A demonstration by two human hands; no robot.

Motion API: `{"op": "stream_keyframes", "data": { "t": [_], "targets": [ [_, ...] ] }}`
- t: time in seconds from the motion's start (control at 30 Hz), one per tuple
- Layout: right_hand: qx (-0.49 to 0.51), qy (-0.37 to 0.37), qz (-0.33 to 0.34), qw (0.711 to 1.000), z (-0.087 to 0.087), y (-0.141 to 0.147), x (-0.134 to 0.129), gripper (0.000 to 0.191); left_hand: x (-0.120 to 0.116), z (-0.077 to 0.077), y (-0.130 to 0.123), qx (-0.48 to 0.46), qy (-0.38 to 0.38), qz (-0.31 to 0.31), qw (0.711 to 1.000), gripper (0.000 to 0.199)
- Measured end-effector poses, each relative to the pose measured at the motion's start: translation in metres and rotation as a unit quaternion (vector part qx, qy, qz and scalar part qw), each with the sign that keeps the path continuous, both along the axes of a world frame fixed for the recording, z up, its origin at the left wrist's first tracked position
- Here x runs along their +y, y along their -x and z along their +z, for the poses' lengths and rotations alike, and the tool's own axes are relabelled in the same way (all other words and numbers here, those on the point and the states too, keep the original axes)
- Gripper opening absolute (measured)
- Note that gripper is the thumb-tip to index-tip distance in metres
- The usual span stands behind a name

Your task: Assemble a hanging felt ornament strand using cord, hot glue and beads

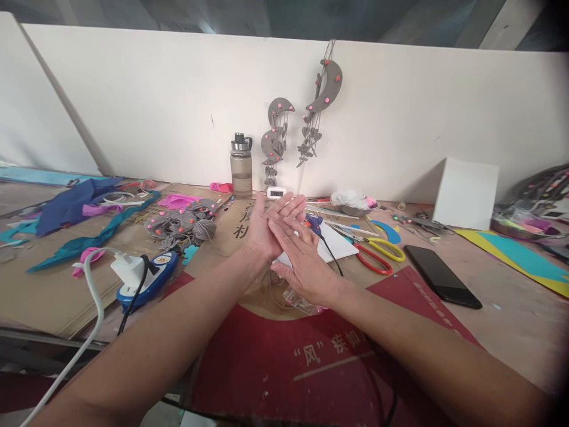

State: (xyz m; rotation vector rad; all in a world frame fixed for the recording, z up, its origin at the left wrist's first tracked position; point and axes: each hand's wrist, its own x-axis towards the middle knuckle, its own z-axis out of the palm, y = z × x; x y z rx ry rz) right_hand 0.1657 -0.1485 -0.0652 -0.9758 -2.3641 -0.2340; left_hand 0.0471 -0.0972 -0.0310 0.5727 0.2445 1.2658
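Observation:
Palm up over the middle of the table, my left hand [263,228] has its fingers stretched out. My right hand [303,256] lies across it, fingers extended and touching the left palm and fingers. No object shows between them. Just behind and below the hands are a white sheet [340,244], a blue tool [313,223] with a black cable, and a small clear plastic bag [302,301]. Scissors [376,260] with red and yellow handles rest to the right of the hands.
A phone [440,276] lies at the right. A blue power strip [155,279] with plugs and grey yarn ornaments [180,224] are at the left. A bottle [241,169] stands by the white wall [155,107], where moon-shaped ornaments [329,86] hang.

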Motion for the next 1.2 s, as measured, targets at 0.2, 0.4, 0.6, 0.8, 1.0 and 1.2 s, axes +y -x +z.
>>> {"op": "stream_keyframes", "data": {
  "t": [0.2,0.4,0.6,0.8,1.0,1.2],
  "targets": [
    [-0.019,-0.011,-0.046,0.999,-0.005,-0.006,0.002,0.067,-0.002,0.005,0.003,0.014,0.006,0.013,1.0,0.067],
    [-0.004,-0.006,0.029,1.0,-0.003,-0.002,-0.002,0.069,0.002,0.001,0.006,0.004,-0.02,0.0,1.0,0.068],
    [-0.014,-0.013,-0.05,0.999,-0.006,-0.008,0.001,0.065,0.003,0.001,0.007,0.005,-0.024,-0.002,1.0,0.068],
    [-0.022,-0.011,0.025,0.999,-0.006,-0.004,-0.002,0.071,0.005,0.004,0.009,-0.01,-0.021,0.014,1.0,0.067],
    [-0.014,-0.015,-0.045,0.999,-0.006,-0.009,0.004,0.065,-0.002,0.005,0.004,-0.003,0.008,-0.011,1.0,0.068],
    [-0.039,-0.015,0.022,0.999,-0.005,-0.005,-0.005,0.07,0.007,0.002,0.012,-0.013,-0.014,0.019,1.0,0.067]
  ]
}}
